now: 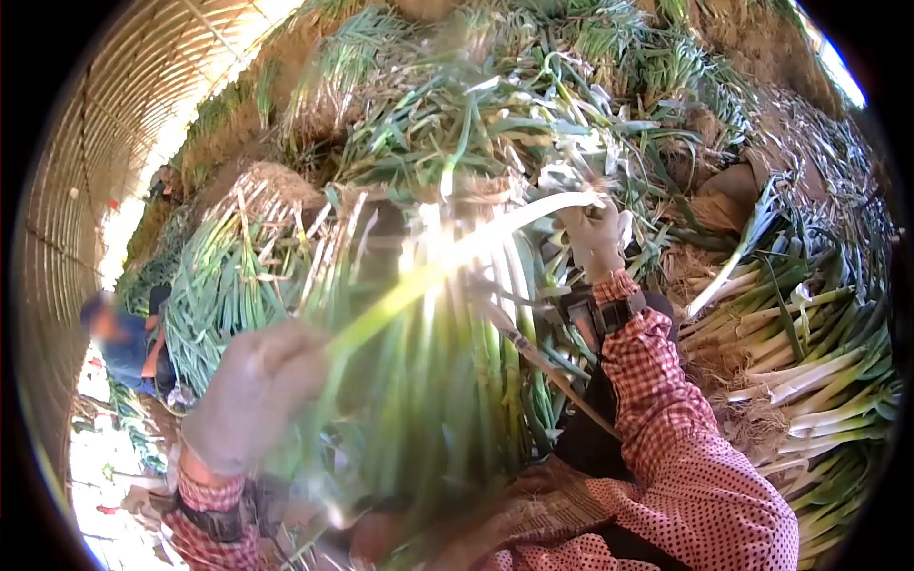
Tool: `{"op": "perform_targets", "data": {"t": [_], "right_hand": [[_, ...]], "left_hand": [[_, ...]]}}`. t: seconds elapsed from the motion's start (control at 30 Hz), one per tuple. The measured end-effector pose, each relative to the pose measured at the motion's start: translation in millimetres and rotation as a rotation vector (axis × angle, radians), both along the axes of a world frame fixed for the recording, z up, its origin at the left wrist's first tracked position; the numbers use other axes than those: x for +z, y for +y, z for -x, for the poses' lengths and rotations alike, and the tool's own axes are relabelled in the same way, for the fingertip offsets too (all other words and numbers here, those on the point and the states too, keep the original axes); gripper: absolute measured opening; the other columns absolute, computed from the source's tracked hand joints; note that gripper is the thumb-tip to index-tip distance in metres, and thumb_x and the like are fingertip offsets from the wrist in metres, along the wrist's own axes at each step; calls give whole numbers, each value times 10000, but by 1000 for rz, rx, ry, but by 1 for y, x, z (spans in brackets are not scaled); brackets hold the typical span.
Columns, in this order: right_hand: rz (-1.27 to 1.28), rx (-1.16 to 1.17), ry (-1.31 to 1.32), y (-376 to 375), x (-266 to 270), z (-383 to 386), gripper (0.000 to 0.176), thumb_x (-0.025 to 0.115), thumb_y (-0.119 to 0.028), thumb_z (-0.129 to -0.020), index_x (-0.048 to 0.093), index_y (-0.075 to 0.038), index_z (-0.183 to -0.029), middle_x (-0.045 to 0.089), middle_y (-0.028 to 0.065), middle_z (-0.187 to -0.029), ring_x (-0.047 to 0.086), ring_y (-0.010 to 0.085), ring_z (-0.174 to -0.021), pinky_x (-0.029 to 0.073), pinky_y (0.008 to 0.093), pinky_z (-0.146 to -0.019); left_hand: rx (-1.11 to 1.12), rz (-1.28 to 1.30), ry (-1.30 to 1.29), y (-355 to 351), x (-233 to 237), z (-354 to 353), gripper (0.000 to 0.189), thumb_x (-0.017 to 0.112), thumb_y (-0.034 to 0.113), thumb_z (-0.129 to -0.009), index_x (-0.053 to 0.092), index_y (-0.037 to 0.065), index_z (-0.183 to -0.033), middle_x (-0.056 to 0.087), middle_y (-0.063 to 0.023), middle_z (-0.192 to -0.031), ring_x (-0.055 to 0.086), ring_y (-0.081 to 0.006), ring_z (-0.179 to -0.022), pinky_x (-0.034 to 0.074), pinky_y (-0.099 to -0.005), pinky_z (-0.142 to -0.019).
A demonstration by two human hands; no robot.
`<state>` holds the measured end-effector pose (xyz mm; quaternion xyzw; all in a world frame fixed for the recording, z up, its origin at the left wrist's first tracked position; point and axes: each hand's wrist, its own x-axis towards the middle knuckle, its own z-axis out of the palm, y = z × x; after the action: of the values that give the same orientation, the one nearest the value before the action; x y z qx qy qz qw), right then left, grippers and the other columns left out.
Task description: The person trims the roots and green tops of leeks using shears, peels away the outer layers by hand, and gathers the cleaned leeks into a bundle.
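A leek [455,255] with a white shaft and green leaves stretches between my two gloved hands. My left hand [255,395], smeared by motion, is closed around its green part. At the root end, my right hand [595,240] pinches the white tip between the fingers. Below the held stalk lies a thick row of leeks [419,390], roots away from me and leaves toward me. A thin brown stick-like tool [562,385] crosses this row near my right forearm; its far end is blurred.
Leeks with roots and white shafts are stacked on the right [809,381]. A bundle [243,257] stands at the left, and loose leaves [457,133] heap up ahead. Another person [133,347] is at the far left, by the ribbed tunnel wall [119,124].
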<state>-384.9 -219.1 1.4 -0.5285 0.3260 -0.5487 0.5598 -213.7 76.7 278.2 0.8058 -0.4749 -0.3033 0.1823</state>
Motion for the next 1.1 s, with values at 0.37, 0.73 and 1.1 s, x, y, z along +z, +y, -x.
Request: {"op": "perform_targets", "data": {"t": [0.37,0.73,1.1], "right_hand": [[78,-128,752,-73,-91,-18,548,721,-309,-888,599,2,-1322,727,130,-1057,699,260,-843,551,397,-779],[753,768,1380,87,-23,-58,1013,839,-444,-722,325,-31,-1492,455,229,-1440,545,410,-1268,457,490,-1034],[229,784,1411,85,-37,-43,1270,819,-473,-714,56,79,-1566,566,300,-1247,632,380,-1070,531,445,-897]], "left_hand": [[821,-38,-450,324,-1,33,193,566,78,-859,694,-49,-928,622,-57,-728,542,-109,-661,409,-261,-579],[1477,-491,-756,685,-66,108,207,617,162,-911,656,-41,-914,624,-83,-763,567,-171,-713,472,-336,-664],[372,56,-324,114,-258,-101,357,675,334,-889,714,47,-1096,724,-161,-1080,702,-309,-985,543,-412,-863]]}}
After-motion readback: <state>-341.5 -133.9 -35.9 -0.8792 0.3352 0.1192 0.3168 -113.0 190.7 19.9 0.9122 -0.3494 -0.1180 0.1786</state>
